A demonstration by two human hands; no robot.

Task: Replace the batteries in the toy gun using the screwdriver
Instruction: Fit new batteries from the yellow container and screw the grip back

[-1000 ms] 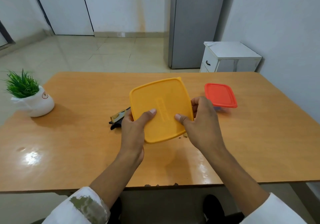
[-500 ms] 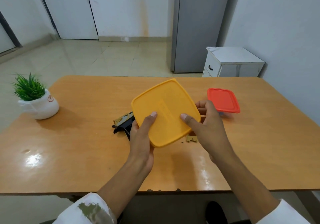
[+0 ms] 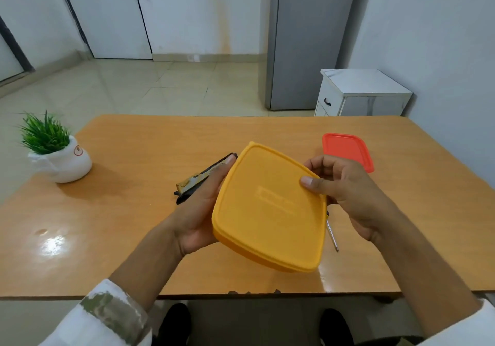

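I count two lidded boxes, one yellow box (image 3: 270, 206) and one red box (image 3: 348, 150), and two hands, my left hand (image 3: 198, 211) and my right hand (image 3: 345, 190). There is one toy gun (image 3: 198, 179), one potted plant (image 3: 57, 152) and one table (image 3: 134, 225). The thin metal shaft showing from behind the yellow one is probably a single screwdriver (image 3: 332, 234).

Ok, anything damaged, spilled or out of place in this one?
The table's near edge is chipped, showing dark spots. Nothing spilled; the yellow lidded container sits tilted between the left hand and right hand, lid on.
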